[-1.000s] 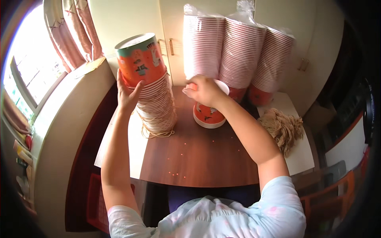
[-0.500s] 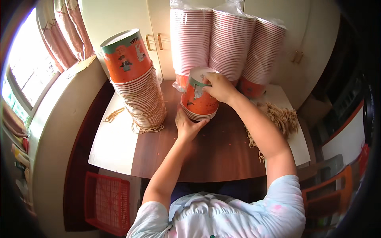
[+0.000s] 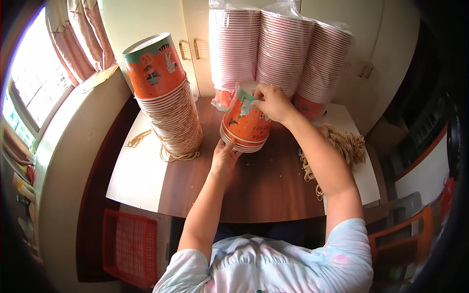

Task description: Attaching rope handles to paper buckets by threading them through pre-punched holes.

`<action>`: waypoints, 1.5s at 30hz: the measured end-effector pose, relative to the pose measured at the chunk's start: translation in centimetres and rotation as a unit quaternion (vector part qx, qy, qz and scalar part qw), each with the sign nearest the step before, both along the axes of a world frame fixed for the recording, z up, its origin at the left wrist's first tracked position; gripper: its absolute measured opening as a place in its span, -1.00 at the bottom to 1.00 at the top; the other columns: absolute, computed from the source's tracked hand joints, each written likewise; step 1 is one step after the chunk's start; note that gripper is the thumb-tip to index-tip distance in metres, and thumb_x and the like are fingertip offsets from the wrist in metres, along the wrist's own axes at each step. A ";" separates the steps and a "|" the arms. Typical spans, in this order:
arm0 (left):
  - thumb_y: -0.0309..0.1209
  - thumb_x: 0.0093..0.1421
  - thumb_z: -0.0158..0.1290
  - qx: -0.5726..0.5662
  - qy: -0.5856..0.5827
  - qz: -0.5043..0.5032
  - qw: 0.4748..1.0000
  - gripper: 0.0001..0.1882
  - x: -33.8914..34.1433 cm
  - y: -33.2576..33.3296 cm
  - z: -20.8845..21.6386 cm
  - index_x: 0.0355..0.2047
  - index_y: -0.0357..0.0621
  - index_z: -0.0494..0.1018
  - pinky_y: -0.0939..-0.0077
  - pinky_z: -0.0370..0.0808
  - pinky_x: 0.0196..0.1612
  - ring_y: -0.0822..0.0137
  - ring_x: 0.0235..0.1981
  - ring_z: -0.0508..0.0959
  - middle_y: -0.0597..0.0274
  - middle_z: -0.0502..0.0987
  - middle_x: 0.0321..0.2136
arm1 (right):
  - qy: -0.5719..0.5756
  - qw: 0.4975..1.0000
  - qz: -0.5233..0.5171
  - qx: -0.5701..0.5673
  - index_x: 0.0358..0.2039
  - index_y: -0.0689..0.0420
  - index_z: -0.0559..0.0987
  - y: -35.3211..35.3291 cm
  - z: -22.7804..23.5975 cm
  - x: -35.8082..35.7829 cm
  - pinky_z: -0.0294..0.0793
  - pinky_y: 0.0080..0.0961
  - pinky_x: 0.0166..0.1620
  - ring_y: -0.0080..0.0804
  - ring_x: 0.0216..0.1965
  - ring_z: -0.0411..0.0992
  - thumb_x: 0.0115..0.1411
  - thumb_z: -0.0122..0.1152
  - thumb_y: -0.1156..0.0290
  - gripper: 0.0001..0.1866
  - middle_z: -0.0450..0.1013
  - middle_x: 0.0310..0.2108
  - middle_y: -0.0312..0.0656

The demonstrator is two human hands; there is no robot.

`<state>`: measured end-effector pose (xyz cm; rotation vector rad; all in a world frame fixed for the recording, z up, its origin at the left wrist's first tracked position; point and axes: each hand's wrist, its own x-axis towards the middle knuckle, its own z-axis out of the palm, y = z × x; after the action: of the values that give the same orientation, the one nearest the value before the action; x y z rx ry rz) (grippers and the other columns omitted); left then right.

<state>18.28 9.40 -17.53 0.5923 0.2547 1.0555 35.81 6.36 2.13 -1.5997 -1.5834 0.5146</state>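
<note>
A short stack of orange paper buckets (image 3: 246, 119) with a green band and printed figures is upside down and tilted over the middle of the table. My left hand (image 3: 224, 157) grips its lower rims, thumb on the near side and the other fingers partly hidden underneath. Up at the green-banded bottom end, my right hand (image 3: 274, 103) closes on the edge with thumb and fingers. To the left stands a tall stack of the same buckets (image 3: 171, 115), also inverted, with tan cords looped down its side. A heap of tan cord loops (image 3: 344, 144) lies beyond my right forearm.
Three tall plastic-wrapped stacks of buckets (image 3: 234, 49) stand along the back, before cream cabinets (image 3: 146, 17). The brown and white table (image 3: 195, 195) has a curved front edge. Below its left side is a red basket (image 3: 129, 249); a wooden chair (image 3: 405, 239) stands at right.
The short stack has turned in my hands, bringing another part of its print round, and leans more. My left hand has shifted to the near-left rims, its fingers drawn in.
</note>
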 end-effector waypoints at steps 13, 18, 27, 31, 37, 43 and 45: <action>-0.49 0.30 -0.16 -0.097 0.212 0.076 0.969 -0.69 1.4 4.2 -0.7 0.05 -0.26 0.26 -0.02 0.47 -0.02 0.08 -0.09 0.52 0.01 0.46 -0.07 | 0.331 0.893 -0.014 0.306 -0.28 0.19 0.44 -10.6 5.5 5.7 0.58 -0.46 -0.28 -0.53 -0.38 0.45 0.20 0.18 0.44 -0.85 0.42 -0.37 -0.29; -0.36 0.14 0.12 0.105 0.441 0.180 0.873 -0.64 -0.3 6.9 -2.7 -0.08 -0.25 0.41 0.40 0.54 -0.26 0.36 -0.25 0.54 0.19 0.52 -0.24 | 0.635 0.768 0.054 0.064 -0.08 0.25 0.46 -13.5 -11.4 5.9 0.50 -0.47 -0.15 -0.44 -0.21 0.46 0.28 0.00 0.32 -0.70 0.49 -0.22 -0.20; -0.45 0.19 -0.05 0.258 0.470 -0.027 0.844 -0.65 -5.8 -4.1 11.0 -0.05 -0.39 0.44 0.57 0.42 -0.16 0.45 -0.27 0.50 0.22 0.55 -0.27 | 0.748 0.646 0.091 -0.120 -0.01 0.23 0.44 -15.8 -20.1 0.7 0.50 -0.33 -0.04 -0.32 -0.05 0.45 0.32 -0.07 0.27 -0.65 0.46 -0.08 -0.08; -0.56 -0.01 -0.13 0.288 0.630 -0.032 0.721 -0.50 -7.0 -6.0 12.0 0.01 -0.27 0.40 0.47 0.43 -0.14 0.29 -0.31 0.55 0.01 0.56 -0.32 | 0.494 0.849 -0.050 -0.181 -0.06 0.19 0.50 -15.5 -17.2 1.2 0.55 -0.40 -0.20 -0.36 -0.21 0.52 0.30 0.00 0.25 -0.68 0.52 -0.20 -0.17; -0.52 0.04 -0.20 0.322 0.692 0.065 0.642 -0.27 -8.5 -10.2 13.6 0.28 -0.31 -0.03 0.32 0.54 -0.28 0.06 -0.30 0.59 -0.26 0.49 -0.13 | -0.178 0.977 -0.120 -0.010 -0.37 0.19 0.61 -16.0 -11.7 7.1 0.47 -0.35 -0.20 -0.17 -0.31 0.50 0.09 0.23 0.42 -0.87 0.50 -0.38 -0.07; -0.51 0.06 -0.15 0.241 0.708 -0.006 0.664 -0.29 -7.7 -12.1 15.4 0.28 -0.29 0.01 0.36 0.53 -0.32 0.06 -0.41 0.62 -0.25 0.52 -0.18 | -0.351 0.929 -0.121 -0.015 -0.40 0.13 0.63 -14.7 -9.1 13.5 0.41 -0.30 -0.04 -0.18 -0.10 0.39 0.04 0.15 0.50 -0.88 0.47 -0.34 -0.13; -0.49 0.08 -0.11 0.287 0.716 0.027 0.636 -0.33 -8.6 -12.5 14.2 0.25 -0.29 0.09 0.37 0.51 -0.42 0.13 -0.52 0.60 -0.18 0.54 -0.27 | -0.445 0.892 -0.074 -0.032 -0.40 0.13 0.65 -14.0 -9.4 13.7 0.37 -0.31 0.00 -0.18 -0.07 0.37 0.00 0.15 0.53 -0.85 0.47 -0.34 -0.12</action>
<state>9.70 -3.12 -3.35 1.9830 1.3650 0.4478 49.53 -7.64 -7.30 -2.1448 -2.0548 -0.3288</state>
